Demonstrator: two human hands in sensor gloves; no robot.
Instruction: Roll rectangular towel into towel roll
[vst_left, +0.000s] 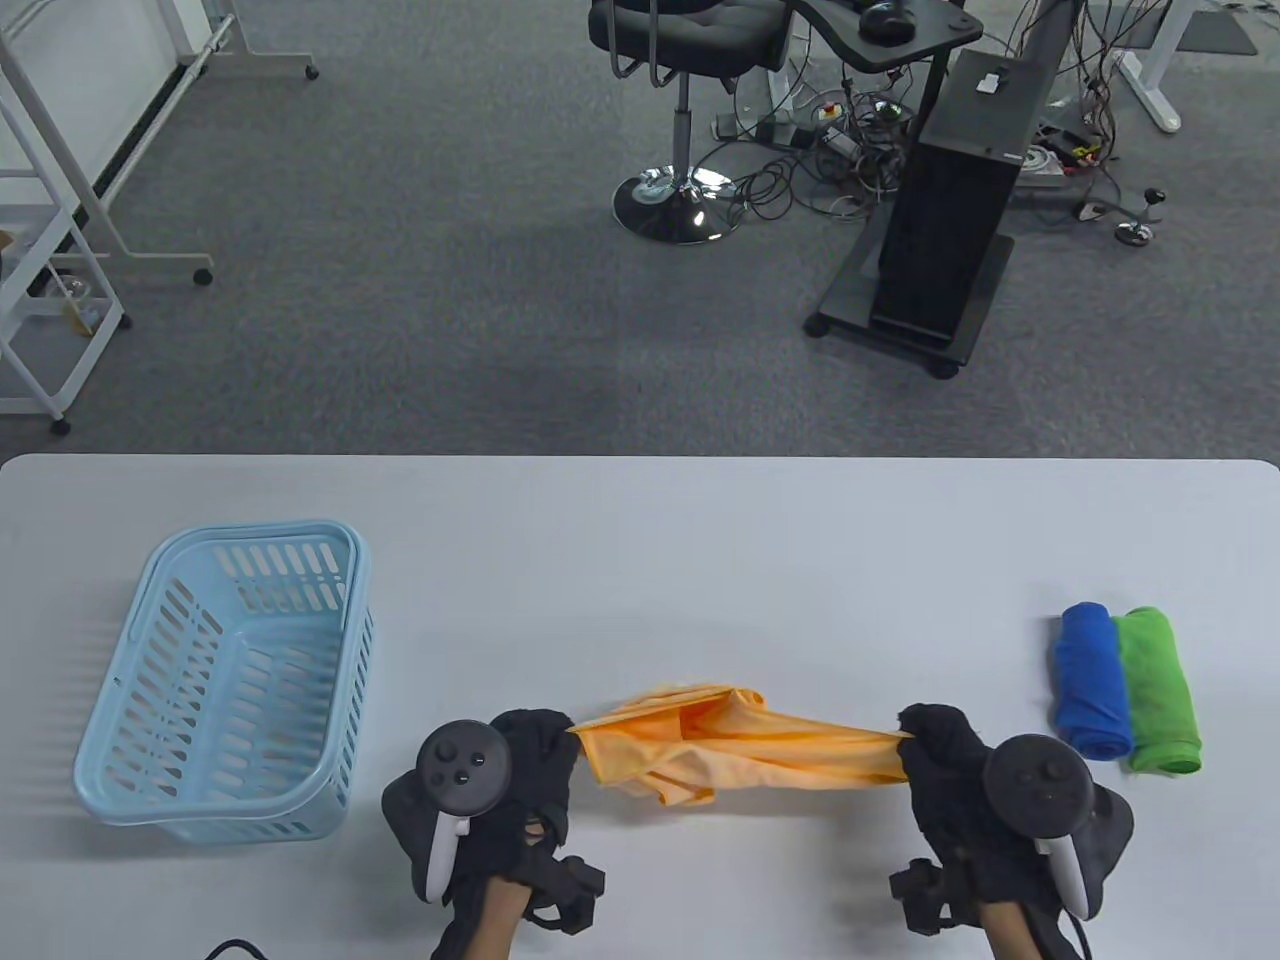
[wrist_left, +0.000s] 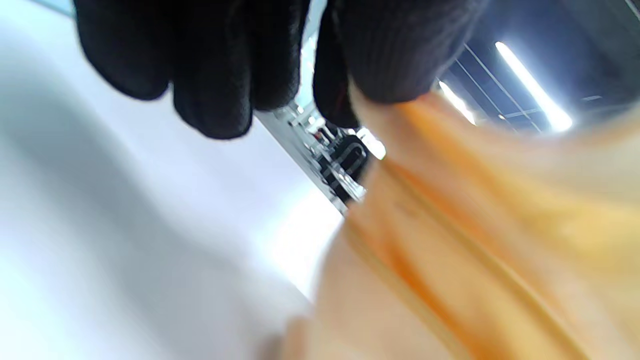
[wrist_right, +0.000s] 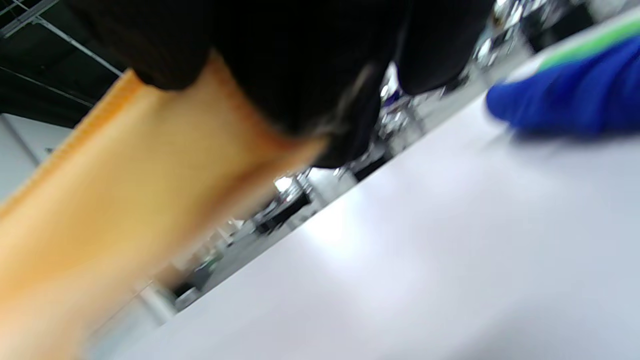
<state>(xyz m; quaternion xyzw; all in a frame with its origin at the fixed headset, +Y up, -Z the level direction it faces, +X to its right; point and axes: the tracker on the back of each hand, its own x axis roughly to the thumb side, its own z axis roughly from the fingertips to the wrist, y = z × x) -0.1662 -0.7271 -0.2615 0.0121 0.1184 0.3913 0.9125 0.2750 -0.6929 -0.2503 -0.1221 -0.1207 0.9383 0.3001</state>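
Between the two hands, low over the tabletop (vst_left: 640, 540), hangs the orange towel (vst_left: 735, 750), bunched and stretched sideways. Left hand (vst_left: 500, 790) pinches the towel's left end with curled fingers (wrist_left: 215, 75); right hand (vst_left: 985, 790) pinches its right end. Left of the towel stands a blue basket (vst_left: 235, 680); right of it lie a blue roll (vst_left: 1093, 680) and a green roll (vst_left: 1158, 690), touching.

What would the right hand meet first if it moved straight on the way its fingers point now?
Probably the orange towel the right hand already pinches; its fingers point up-left along the cloth. Beyond lies bare table.
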